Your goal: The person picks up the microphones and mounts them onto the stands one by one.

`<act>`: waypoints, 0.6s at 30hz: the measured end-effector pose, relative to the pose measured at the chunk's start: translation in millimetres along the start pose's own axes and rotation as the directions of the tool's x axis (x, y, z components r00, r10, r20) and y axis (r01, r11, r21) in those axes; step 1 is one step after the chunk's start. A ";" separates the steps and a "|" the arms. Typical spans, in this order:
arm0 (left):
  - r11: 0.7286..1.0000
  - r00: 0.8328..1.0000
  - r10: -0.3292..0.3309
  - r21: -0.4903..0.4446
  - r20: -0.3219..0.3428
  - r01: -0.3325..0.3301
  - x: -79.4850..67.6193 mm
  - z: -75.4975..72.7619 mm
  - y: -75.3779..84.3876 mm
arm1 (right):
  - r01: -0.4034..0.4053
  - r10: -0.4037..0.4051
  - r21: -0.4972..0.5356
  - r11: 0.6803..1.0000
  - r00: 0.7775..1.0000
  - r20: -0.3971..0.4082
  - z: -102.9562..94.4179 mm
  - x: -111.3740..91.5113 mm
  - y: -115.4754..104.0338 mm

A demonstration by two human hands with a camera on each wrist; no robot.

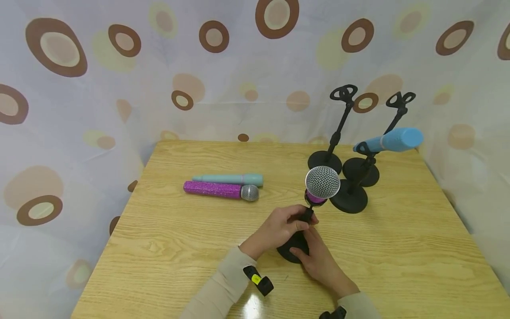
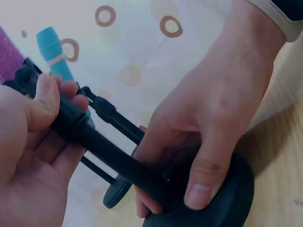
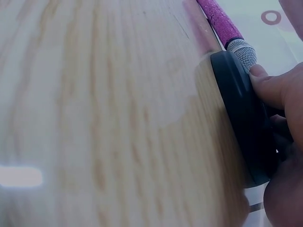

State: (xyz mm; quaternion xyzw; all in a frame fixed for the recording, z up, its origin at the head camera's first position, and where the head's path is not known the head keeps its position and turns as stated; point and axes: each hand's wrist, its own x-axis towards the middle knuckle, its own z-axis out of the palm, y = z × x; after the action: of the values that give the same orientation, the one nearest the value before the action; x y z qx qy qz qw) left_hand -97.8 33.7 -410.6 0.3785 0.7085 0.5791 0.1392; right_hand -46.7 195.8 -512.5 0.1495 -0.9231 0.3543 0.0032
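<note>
A black desktop microphone stand carries a purple microphone in its clip, silver mesh head uppermost. My left hand grips the upper pole just below the clip; in the left wrist view its thumb and fingers wrap a black collar. Lower down, my right hand holds the stand at its round base, with the thumb on top of the base and fingers around the foot of the pole. In the right wrist view the base shows edge-on, close over the wooden table.
A teal microphone and a glittery purple microphone lie side by side to the left. Behind my hands on the right stand several black stands, one bearing a blue microphone. A patterned curtain backs the table.
</note>
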 end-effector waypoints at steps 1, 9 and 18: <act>1.000 1.000 -0.003 -0.016 0.023 0.003 0.7 -1.9 -0.7 | 0.007 -0.007 0.000 1.000 1.000 0.002 0.0 0.2 0.0; 0.972 0.967 -0.033 -0.218 0.253 0.091 11.1 -15.5 -33.3 | -0.002 0.001 0.058 0.998 1.000 0.013 -2.3 1.7 -2.8; 0.981 0.979 0.005 -0.191 0.203 0.034 9.0 -5.5 -19.5 | 0.027 -0.026 0.049 0.998 0.999 -0.022 -1.6 2.3 -0.2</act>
State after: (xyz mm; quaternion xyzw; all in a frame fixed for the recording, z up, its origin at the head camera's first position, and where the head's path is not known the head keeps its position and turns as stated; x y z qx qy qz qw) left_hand -114.7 35.2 -424.9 0.4151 0.6337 0.6026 0.2510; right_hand -49.0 196.1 -511.0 0.1579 -0.9120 0.3783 0.0143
